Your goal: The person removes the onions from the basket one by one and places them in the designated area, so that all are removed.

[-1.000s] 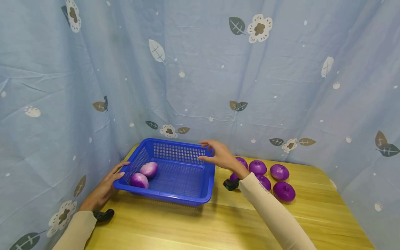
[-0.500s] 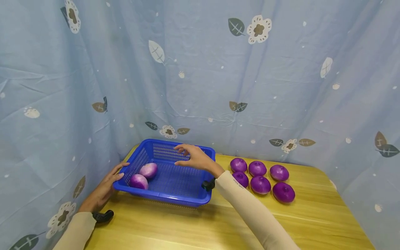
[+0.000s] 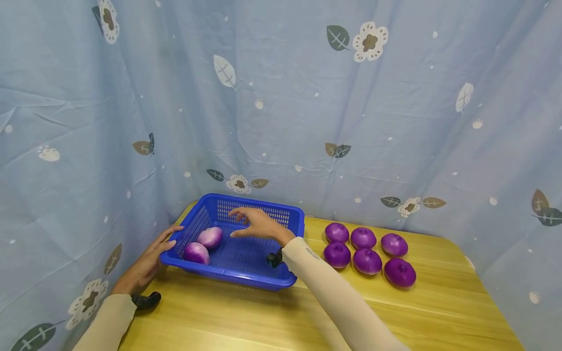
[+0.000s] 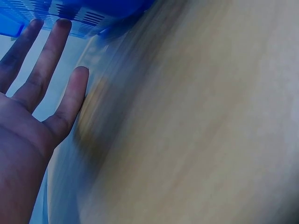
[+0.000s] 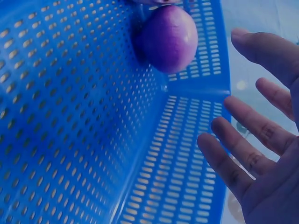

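A blue plastic basket (image 3: 246,278) stands on the table, with two purple-and-white onions (image 3: 210,238) at its left end. My left hand (image 3: 149,258) is at the basket's left rim; in the left wrist view its fingers (image 4: 51,56) stretch straight to the slotted outer wall. Over the basket's interior is my right hand (image 3: 259,224), fingers spread and loosely bent, holding nothing. The right wrist view shows one onion (image 5: 170,39) in the basket's corner, apart from the fingertips, and part of another at the top edge.
Several dark purple onions (image 3: 367,261) stand in two rows on the wooden table (image 3: 456,292), right of the basket. A blue patterned curtain (image 3: 281,97) hangs behind the table and along both sides. Each wrist wears a black device (image 3: 147,301).
My right hand has moved left, from the basket's right rim to over its middle, uncovering the onions on the table. The left hand keeps its place at the left rim.
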Motion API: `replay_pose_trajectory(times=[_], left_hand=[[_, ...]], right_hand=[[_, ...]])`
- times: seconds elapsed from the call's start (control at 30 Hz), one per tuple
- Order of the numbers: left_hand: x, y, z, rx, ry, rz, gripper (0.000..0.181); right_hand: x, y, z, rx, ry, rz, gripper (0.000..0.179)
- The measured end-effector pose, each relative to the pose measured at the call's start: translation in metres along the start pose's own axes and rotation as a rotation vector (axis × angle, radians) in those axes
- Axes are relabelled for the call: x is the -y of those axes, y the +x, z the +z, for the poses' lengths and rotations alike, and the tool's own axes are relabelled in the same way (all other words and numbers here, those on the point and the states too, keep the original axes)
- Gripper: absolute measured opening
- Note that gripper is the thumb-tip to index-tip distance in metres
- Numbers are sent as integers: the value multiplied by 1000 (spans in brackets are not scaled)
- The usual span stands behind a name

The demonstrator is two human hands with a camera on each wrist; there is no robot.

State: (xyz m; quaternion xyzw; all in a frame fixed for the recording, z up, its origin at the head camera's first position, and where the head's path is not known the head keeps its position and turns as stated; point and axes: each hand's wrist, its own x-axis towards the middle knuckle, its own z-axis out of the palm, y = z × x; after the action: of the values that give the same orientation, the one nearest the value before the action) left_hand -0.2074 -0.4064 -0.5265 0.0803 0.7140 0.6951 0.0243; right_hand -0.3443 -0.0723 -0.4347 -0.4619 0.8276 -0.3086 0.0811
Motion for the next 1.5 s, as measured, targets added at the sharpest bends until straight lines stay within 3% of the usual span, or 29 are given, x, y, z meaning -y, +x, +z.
replay_pose_trajectory(times=[0.23,0.57,0.73,0.9,1.07,1.3,1.5], left_hand=[[0,1,-3,-8,1,12,49],[0,2,0,-12,2,-32,50],[0,3,1,-9,-9,-38,52],[-1,4,1,-24,8,-59,52],[-2,5,1,-46,17,-79,53],[-3,5,3,-65,32,-105,55],[-3,3,3,-65,27,-112,57]], right_hand=[[3,16,15,69,0,-41,61],[-1,24,32,177,-67,-37,66],[-1,29,38,218,-123,-118,67],[0,35,41,183,-196,-161,60],[2,37,40,135,-246,-103,56],[-1,36,40,83,-208,-76,41],[-4,33,39,124,-285,-100,54]])
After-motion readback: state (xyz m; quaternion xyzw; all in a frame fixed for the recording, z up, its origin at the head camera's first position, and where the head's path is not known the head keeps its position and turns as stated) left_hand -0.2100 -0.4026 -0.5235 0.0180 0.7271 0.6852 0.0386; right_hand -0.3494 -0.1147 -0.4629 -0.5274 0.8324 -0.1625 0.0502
